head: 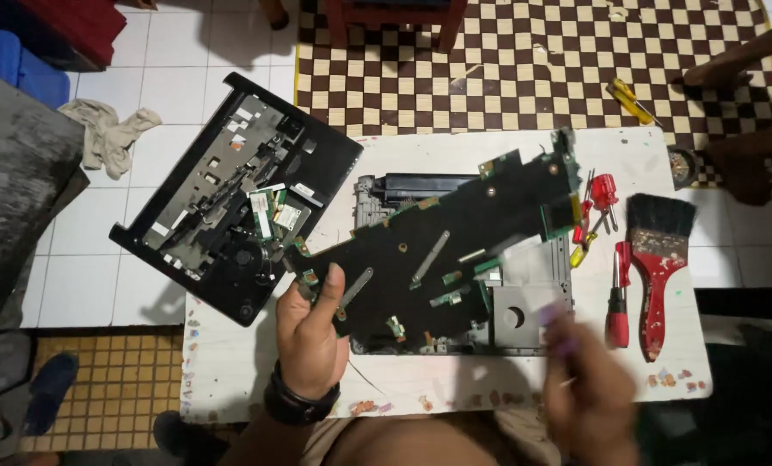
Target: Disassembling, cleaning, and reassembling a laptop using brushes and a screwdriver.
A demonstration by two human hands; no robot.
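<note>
Blurred near right, the right hand (589, 380) pinches something purple. Left hand (310, 332) grips the board (442, 250), lifted clear of the chassis (524, 324) on the counter (230, 380).

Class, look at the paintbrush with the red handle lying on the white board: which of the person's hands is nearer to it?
Right. The right hand, blurred, hovers at the board's near edge, below and left of the paintbrush, not touching it. The left hand holds the circuit board by its left end, far across the white board.
</note>
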